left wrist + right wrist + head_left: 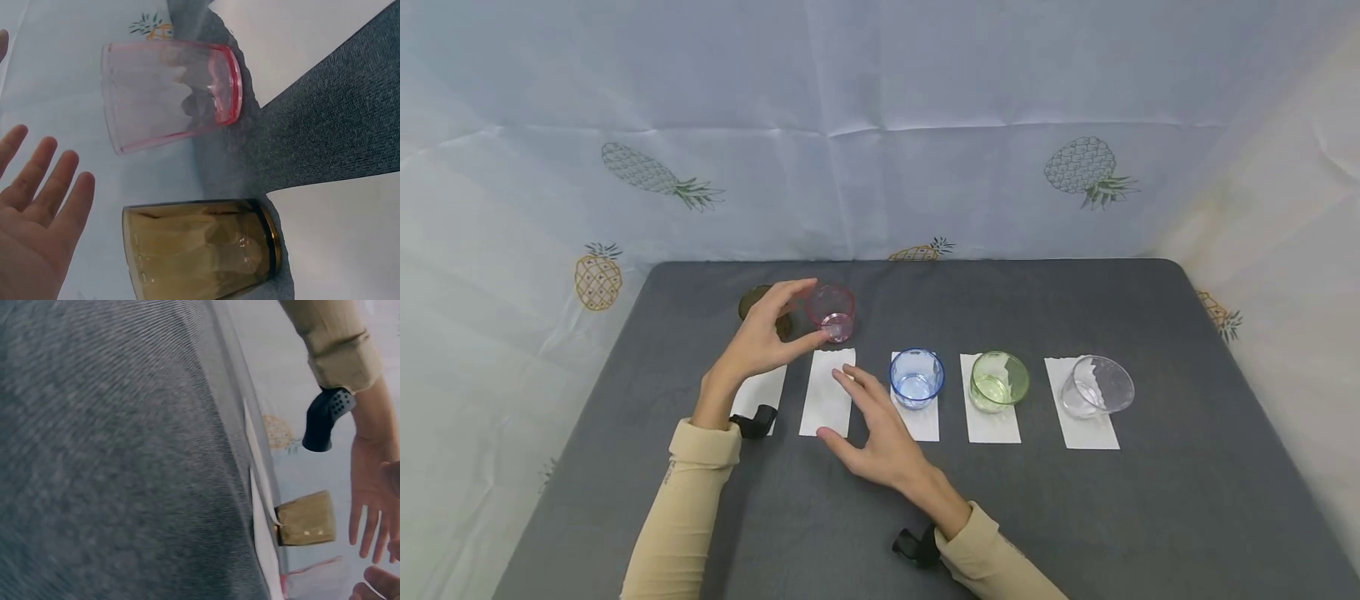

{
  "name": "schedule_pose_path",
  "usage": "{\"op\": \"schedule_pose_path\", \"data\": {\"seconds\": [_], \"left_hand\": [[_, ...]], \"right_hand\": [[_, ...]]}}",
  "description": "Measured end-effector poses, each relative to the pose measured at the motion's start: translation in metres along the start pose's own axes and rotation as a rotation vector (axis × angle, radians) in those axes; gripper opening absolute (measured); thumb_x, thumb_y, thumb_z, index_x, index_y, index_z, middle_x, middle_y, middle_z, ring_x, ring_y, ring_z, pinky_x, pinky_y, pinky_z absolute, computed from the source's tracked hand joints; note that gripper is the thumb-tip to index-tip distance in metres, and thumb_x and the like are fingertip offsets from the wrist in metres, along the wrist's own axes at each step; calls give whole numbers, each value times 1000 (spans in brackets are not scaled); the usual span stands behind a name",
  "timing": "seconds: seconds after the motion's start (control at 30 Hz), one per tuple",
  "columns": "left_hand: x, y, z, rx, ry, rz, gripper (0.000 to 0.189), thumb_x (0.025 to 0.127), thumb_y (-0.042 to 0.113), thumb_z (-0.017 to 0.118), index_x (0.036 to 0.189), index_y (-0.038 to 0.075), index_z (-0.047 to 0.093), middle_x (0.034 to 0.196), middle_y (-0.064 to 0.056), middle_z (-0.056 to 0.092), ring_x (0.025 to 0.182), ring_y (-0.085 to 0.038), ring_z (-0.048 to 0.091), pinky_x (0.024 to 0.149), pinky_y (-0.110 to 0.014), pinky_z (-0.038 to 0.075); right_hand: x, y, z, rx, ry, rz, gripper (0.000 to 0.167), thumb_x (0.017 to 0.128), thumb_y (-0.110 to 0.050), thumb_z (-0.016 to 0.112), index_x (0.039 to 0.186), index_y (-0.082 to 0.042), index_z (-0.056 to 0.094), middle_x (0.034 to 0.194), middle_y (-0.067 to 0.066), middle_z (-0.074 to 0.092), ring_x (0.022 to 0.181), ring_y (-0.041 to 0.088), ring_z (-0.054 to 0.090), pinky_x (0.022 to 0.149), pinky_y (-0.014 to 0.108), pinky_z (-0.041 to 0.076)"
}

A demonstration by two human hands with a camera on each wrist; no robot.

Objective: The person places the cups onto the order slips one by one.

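Counter (850, 533), grey, cloth-covered, carries five white paper strips (824, 408) in a row; pink glass (831, 307) and amber glass (194, 250) stand directly on it, beyond the two leftmost strips.

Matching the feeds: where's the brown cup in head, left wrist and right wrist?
Head: brown cup left of centre, partly hidden by the left hand.
Left wrist: bottom centre, lying sideways in the picture.
Right wrist: lower right, shown small.
Shared landmark: pink cup, right of it in head, above it in left wrist, below it in right wrist.
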State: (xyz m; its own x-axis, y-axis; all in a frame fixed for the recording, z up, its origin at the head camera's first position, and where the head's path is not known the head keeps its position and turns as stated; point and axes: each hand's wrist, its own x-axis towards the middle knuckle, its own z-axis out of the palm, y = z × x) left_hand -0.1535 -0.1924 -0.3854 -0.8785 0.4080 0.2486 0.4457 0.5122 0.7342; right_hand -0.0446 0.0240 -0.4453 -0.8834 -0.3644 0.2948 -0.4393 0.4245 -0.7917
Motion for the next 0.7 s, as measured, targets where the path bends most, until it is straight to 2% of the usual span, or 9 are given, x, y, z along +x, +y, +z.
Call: {"op": "schedule_pose_path", "data": {"seconds": [0.4, 0.7], "left_hand": [[18, -10, 3, 63, -43, -15, 78, 86, 18, 82, 153, 7, 44, 155, -18, 45, 144, -37, 44, 116, -59, 41], [28, -12, 7, 130, -121, -69, 79, 87, 26, 81, 154, 8, 43, 158, -18, 41, 146, -39, 42, 116, -63, 38]], "right_hand": [[4, 20, 13, -53, -23, 49, 70, 92, -36, 73, 152, -9, 49, 155, 17, 47, 145, 32, 47, 116, 52, 44], [9, 33, 17, -87, -34, 66, 67, 92, -34, 74, 151, -10, 51, 153, 17, 49, 145, 33, 46, 117, 52, 42]]}}
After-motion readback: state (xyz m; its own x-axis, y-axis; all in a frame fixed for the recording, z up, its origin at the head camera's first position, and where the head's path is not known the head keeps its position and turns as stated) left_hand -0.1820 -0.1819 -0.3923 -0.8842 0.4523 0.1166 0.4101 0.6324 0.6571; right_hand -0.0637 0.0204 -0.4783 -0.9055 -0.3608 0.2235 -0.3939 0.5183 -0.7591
